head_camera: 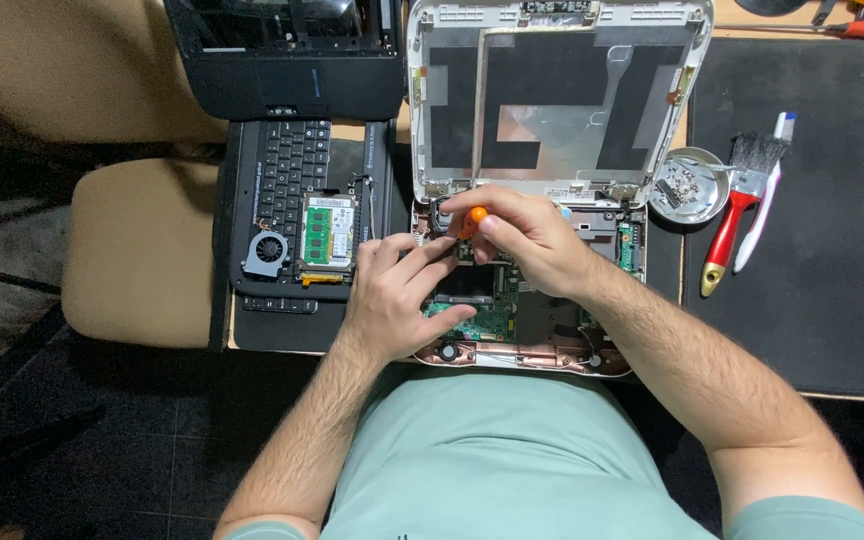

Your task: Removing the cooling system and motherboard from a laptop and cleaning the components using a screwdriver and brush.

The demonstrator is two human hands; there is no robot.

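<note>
Right hand (524,238) grips orange screwdriver (473,220) (over laptop (512,352)).

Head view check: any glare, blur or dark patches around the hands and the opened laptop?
Head view: even overhead light, sharp on both hands, left hand and right hand; mild sheen on the foil inside the laptop lid and on the metal dish; floor at lower left falls dark.

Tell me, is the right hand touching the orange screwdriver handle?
Touching. The head view shows the right hand with its fingers wrapped around the orange screwdriver handle, above the opened laptop base.
</note>
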